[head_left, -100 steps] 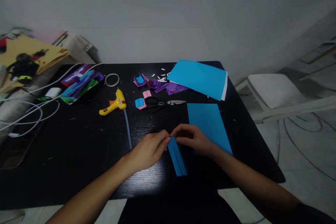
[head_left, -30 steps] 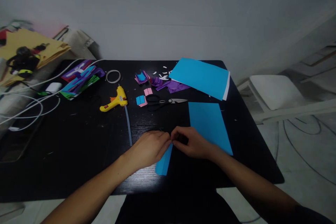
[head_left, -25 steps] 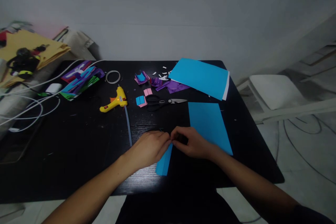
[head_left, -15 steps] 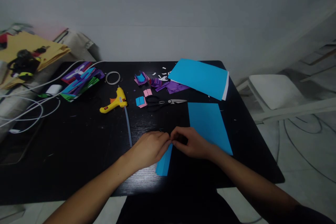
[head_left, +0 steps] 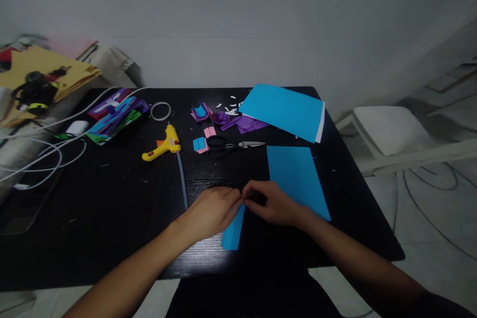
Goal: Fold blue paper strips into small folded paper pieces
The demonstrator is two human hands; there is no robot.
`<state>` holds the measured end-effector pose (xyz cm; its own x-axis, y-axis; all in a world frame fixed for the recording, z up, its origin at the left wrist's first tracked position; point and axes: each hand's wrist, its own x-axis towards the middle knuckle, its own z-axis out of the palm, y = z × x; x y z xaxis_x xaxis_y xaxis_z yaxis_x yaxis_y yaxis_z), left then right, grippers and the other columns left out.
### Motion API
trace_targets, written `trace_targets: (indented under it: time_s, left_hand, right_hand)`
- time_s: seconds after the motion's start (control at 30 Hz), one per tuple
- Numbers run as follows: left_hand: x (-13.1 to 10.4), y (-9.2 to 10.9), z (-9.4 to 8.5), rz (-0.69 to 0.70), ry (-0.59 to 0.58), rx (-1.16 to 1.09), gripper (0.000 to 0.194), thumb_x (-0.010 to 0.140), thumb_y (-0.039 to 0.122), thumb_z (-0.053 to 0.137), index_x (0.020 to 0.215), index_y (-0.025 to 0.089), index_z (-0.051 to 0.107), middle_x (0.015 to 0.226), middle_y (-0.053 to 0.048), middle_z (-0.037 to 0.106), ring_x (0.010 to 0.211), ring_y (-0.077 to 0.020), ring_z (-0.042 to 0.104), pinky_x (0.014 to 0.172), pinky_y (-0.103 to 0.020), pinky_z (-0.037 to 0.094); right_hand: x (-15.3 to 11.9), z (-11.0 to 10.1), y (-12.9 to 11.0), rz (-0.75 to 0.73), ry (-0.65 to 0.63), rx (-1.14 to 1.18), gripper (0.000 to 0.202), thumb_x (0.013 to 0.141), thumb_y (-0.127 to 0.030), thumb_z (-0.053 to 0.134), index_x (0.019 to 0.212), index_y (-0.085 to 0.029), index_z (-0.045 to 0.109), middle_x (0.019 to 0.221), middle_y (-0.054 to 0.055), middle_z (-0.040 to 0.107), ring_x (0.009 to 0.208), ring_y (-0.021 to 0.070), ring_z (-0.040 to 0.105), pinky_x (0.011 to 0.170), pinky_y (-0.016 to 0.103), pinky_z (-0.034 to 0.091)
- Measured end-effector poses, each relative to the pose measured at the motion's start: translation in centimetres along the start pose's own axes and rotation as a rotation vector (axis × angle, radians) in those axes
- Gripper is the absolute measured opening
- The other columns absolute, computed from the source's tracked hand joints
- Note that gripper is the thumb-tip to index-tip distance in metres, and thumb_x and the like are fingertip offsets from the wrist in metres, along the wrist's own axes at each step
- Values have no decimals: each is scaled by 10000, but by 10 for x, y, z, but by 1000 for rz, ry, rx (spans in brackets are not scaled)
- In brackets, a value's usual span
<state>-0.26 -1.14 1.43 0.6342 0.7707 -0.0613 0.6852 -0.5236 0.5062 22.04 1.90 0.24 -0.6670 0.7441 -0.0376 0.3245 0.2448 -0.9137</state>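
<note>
On the left of the black, wood-grained tabletop [head_left: 112, 194] lies one bundle of paper strips [head_left: 115, 115], purple, blue and green. Next come one thin grey ring [head_left: 160, 118] and one yellow plastic glue gun [head_left: 164, 146], its single slender stick [head_left: 182, 179] trailing toward me. My left hand [head_left: 216, 211] grips one smooth blue strip [head_left: 231, 238] in front of me, creased lengthwise. Its long axis runs from my fingertips to the near edge, slanting slightly left; its far end is hidden. Beyond lies one pair of scissors [head_left: 241, 144], blades pointing right. My right hand [head_left: 272, 203] pinches the strip's edge, thumb and forefinger looped. Rightward lie two rectangular blue sheets [head_left: 298, 174], one nearer, one farther.
</note>
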Motion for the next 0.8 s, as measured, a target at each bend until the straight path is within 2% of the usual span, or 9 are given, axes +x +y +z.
trace_targets:
  time_s: [0.8]
  left_hand:
    - [0,5,-5,-22,-21,-21,243,1098,253,455,969,166,641,867,-49,685,783,-225,692,723,-356,554]
  right_hand:
    - [-1,-1,0,6,2,-20,62,905,-148,651,939,-195,673,813,8,699,713,152,647,674,276,502]
